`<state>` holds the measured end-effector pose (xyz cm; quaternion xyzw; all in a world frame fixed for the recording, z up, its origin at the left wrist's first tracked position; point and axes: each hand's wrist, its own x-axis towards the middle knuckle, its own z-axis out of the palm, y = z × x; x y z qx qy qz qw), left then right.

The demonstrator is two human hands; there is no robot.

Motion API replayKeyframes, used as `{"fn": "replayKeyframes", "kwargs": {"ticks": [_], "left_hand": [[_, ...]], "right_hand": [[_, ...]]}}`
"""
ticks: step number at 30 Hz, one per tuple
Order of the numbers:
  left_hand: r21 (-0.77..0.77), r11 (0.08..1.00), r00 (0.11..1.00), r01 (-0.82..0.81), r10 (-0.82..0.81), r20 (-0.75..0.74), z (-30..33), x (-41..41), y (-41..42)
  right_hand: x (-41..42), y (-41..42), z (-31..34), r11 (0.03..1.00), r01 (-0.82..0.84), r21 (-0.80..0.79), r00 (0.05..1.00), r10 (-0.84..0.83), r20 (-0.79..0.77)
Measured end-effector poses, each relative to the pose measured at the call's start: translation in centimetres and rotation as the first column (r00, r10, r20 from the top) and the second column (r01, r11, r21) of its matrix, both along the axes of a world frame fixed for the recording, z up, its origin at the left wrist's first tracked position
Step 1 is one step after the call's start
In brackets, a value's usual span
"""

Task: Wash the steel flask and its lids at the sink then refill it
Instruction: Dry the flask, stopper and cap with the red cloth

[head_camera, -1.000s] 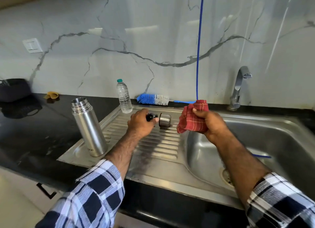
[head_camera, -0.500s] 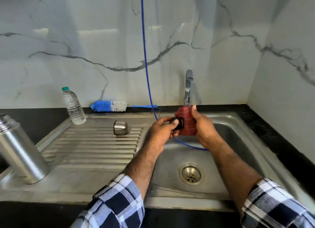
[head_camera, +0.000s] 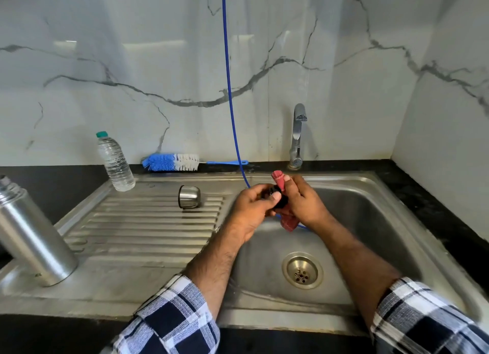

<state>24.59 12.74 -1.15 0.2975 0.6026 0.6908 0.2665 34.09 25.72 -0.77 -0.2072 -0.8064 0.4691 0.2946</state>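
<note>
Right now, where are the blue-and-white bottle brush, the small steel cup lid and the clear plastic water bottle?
Blue-and-white bottle brush [head_camera: 170, 162], head view, bristles.
Small steel cup lid [head_camera: 189, 196], head view, side wall.
Clear plastic water bottle [head_camera: 115, 164], head view, body.

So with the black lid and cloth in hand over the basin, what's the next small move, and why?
Probably rub the red cloth around the black lid: the left hand pinches the lid against the cloth held by the right hand, and the tap looks dry.

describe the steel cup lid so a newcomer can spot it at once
Start at the ribbed steel drainboard left of the sink basin. The steel cup lid lies on its side near the back. It is short and stubby, unlike the tall steel flask at far left.
</note>
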Motion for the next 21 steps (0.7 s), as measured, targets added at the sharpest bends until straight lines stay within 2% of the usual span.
{"fn": "replayKeyframes", "kwargs": {"ticks": [2, 4, 7, 10, 12, 14, 16, 19, 21], "left_hand": [[-0.04, 0.999, 0.979, -0.023, 0.014, -0.204, -0.4, -0.2, 0.0], [-0.056, 0.998, 0.968, -0.042, 0.027, -0.25, -0.2, 0.0, 0.1], [-0.077, 0.988, 0.983, -0.136, 0.124, -0.137, 0.6, 0.5, 0.5], [-0.117, 0.989, 0.983, -0.087, 0.105, 0.152, 1.1, 0.8, 0.4], [-0.112, 0.993, 0.938, -0.039, 0.075, 0.338, 1.3, 0.4, -0.1], [-0.058, 0.998, 0.896, -0.032, 0.054, 0.44, 1.5, -0.1, -0.5], [-0.005, 1.0, 0.889, -0.024, 0.024, 0.457, 1.6, -0.5, -0.9], [0.019, 1.0, 0.936, 0.006, -0.012, 0.351, 1.7, -0.5, -1.3], [0.064, 0.998, 0.96, 0.016, -0.033, 0.278, 1.6, -0.5, -1.3]], "right_hand": [[-0.1, 0.0, 0.3, 0.986, 0.032, -0.162, 0.999, -0.027, 0.034], [-0.2, -0.6, 0.6, 0.976, 0.08, -0.204, 0.996, -0.073, 0.043], [0.2, -1.5, 0.6, 0.991, 0.077, -0.112, 0.994, -0.084, -0.063], [0.7, -1.2, 0.0, 0.987, -0.109, -0.116, 0.979, 0.086, -0.186], [1.0, -0.4, 0.0, 0.964, -0.246, -0.099, 0.942, 0.214, -0.26], [1.3, 0.0, 0.2, 0.939, -0.333, -0.082, 0.911, 0.298, -0.285], [1.6, 0.2, 0.5, 0.928, -0.364, -0.079, 0.899, 0.327, -0.292], [2.0, 0.2, 0.7, 0.942, -0.33, -0.068, 0.918, 0.303, -0.257], [2.1, -0.1, 1.1, 0.925, -0.344, -0.159, 0.916, 0.293, -0.275]]}}
